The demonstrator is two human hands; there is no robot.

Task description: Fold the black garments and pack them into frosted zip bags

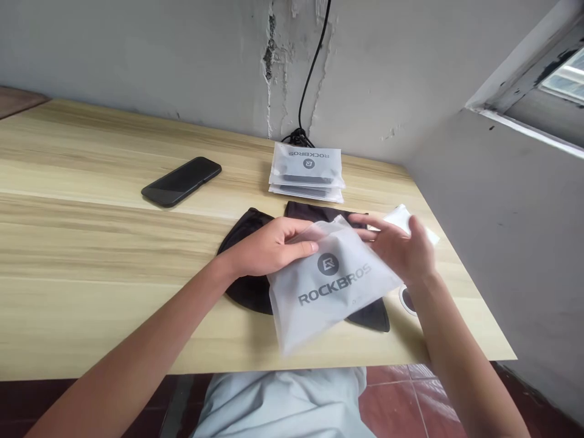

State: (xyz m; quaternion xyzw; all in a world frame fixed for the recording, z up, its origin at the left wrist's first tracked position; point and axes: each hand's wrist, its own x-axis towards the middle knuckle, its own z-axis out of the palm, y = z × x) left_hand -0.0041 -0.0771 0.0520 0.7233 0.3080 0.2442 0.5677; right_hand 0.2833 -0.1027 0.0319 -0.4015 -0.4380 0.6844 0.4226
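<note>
A frosted plastic pouch [335, 286] printed ROCKBROS hangs tilted above the table's front part. My left hand [278, 243] grips its upper left edge, thumb on the printed face and fingers behind. At the pouch's upper right, my right hand [401, 243] has its palm turned up and fingers spread, the fingertips near or behind the pouch's edge. Beneath the pouch lie black cloth pieces [249, 292], partly covered by it and by my left hand.
Stacked ROCKBROS pouches [308, 170] lie near the wall by a coiled black cable [298, 137]. A black phone [181, 181] rests on the left. White packaging [401, 218] lies behind my right hand, and a round white-rimmed thing [407, 300] sits near my right wrist.
</note>
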